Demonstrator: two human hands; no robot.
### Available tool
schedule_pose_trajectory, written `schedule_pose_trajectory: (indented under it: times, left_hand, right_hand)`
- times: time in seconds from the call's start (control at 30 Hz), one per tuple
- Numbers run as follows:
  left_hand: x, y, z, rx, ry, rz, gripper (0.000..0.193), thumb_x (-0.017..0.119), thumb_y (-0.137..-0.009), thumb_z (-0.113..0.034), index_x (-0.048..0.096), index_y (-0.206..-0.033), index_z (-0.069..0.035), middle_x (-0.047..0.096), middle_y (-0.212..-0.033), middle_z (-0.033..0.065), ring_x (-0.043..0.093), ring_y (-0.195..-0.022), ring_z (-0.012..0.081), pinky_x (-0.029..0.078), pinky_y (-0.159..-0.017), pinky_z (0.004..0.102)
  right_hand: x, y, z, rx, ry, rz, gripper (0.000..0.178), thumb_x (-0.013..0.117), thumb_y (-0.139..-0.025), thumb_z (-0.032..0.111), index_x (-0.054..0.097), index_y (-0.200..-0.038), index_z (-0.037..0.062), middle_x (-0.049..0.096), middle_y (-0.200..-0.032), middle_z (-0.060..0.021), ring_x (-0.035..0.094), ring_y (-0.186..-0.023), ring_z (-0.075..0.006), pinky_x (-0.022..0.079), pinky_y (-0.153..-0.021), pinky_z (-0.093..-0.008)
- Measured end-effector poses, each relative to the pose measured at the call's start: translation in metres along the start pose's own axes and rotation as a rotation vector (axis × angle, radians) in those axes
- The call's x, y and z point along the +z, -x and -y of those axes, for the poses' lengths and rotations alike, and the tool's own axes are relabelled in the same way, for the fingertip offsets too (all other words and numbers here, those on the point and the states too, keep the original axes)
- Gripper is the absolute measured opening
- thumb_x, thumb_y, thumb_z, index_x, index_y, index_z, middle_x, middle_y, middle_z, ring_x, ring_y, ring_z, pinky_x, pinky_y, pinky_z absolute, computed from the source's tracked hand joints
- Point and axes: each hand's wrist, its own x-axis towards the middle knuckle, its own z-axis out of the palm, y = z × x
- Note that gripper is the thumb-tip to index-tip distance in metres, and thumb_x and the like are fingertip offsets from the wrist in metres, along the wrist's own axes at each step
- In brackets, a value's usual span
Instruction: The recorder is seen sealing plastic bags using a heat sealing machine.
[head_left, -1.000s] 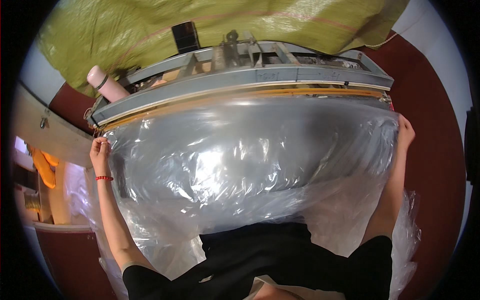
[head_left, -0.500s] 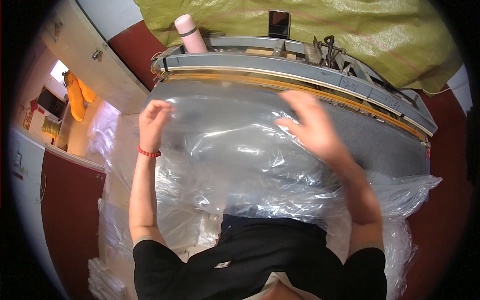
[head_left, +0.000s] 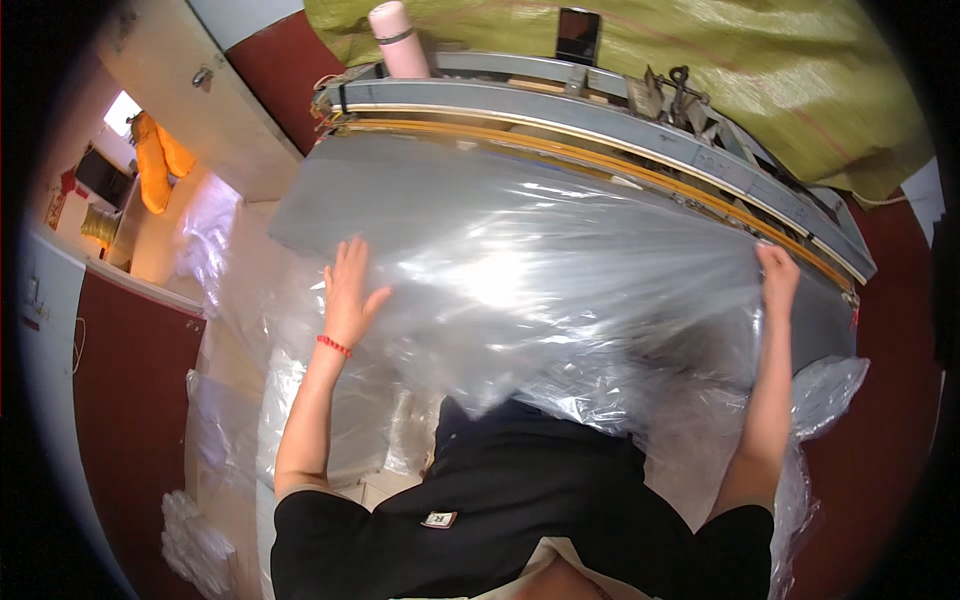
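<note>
A large sheet of clear plastic film [head_left: 560,285] lies spread over a grey work surface [head_left: 345,180] and hangs down in folds toward my body. My right hand [head_left: 778,272] pinches the film at its right side, drawing wrinkles across it. On the left, my left hand [head_left: 350,285] is flat with its fingers stretched out, resting on or just over the film's left part; contact is hard to tell. Along the far side of the surface runs a grey metal sealing machine bar [head_left: 560,118] with orange strips [head_left: 480,133] in front of it.
A pink bottle [head_left: 400,45] stands behind the bar at the left. Metal clamps [head_left: 675,95] sit on the frame, before a yellow-green woven sheet [head_left: 740,70]. At left are an open door [head_left: 200,110] and a pile of bundled plastic [head_left: 197,540]. More film hangs at right [head_left: 825,395].
My right hand has moved right and closed on the film, pulling it flatter and wider. My left hand has come down nearer to me and opened out.
</note>
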Motion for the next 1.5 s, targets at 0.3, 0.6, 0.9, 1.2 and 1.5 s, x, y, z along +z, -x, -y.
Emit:
schedule_pose_trajectory:
  times: [0.3, 0.6, 0.9, 1.2, 1.5]
  left_hand:
    - [0.034, -0.077, -0.176, 0.388, 0.515, 0.112, 0.025, 0.054, -0.077, -0.018, 0.057, -0.095, -0.002, 0.056, -0.095, 0.0144, 0.049, -0.092, 0.0301, 0.038, -0.081, 0.038]
    - [0.082, -0.121, -0.33, 0.397, 1.247, 0.854, 0.011, 0.051, -0.084, -0.013, 0.048, -0.088, -0.004, 0.05, -0.066, 0.0008, 0.051, -0.063, 0.0123, 0.043, -0.065, 0.0274]
    - [-0.027, -0.16, -0.154, 0.108, 1.291, 0.769, 0.028, 0.062, -0.074, -0.01, 0.048, -0.097, -0.006, 0.04, -0.062, -0.0073, 0.035, -0.045, 0.0004, 0.026, -0.037, 0.015]
    - [-0.026, -0.094, -0.098, 0.546, 0.134, -0.139, 0.025, 0.054, -0.078, -0.013, 0.051, -0.099, 0.001, 0.052, -0.103, 0.0149, 0.048, -0.096, 0.0294, 0.039, -0.079, 0.0345]
    - [0.029, -0.077, -0.064, 0.281, 0.133, 0.093, 0.051, 0.054, -0.079, -0.029, 0.042, -0.117, 0.003, 0.033, -0.129, 0.0188, 0.033, -0.116, 0.0353, 0.029, -0.095, 0.0392]
  right_hand:
    - [-0.153, 0.028, -0.105, 0.021, 0.152, -0.317, 0.016, 0.063, -0.075, 0.014, 0.063, -0.08, -0.0011, 0.059, -0.073, 0.0009, 0.05, -0.068, -0.0051, 0.04, -0.065, -0.0182]
    - [-0.166, 0.028, -0.113, 0.067, 0.124, -0.311, 0.015, 0.062, -0.076, 0.014, 0.062, -0.078, -0.0012, 0.057, -0.067, 0.0029, 0.048, -0.064, -0.0043, 0.039, -0.06, -0.0179]
    - [-0.18, 0.026, -0.123, 0.068, 0.095, -0.25, 0.016, 0.059, -0.079, 0.014, 0.061, -0.08, -0.0011, 0.057, -0.07, 0.0018, 0.048, -0.067, -0.0051, 0.039, -0.064, -0.0182]
    - [-0.182, 0.024, -0.125, 0.063, 0.255, -0.254, 0.02, 0.058, -0.079, 0.017, 0.061, -0.085, -0.0016, 0.059, -0.074, -0.0012, 0.05, -0.072, -0.0068, 0.039, -0.068, -0.0198]
    - [-0.187, 0.021, -0.141, 0.056, 0.221, -0.221, 0.02, 0.058, -0.08, 0.017, 0.06, -0.086, -0.0023, 0.059, -0.078, -0.001, 0.05, -0.074, -0.007, 0.04, -0.071, -0.0202]
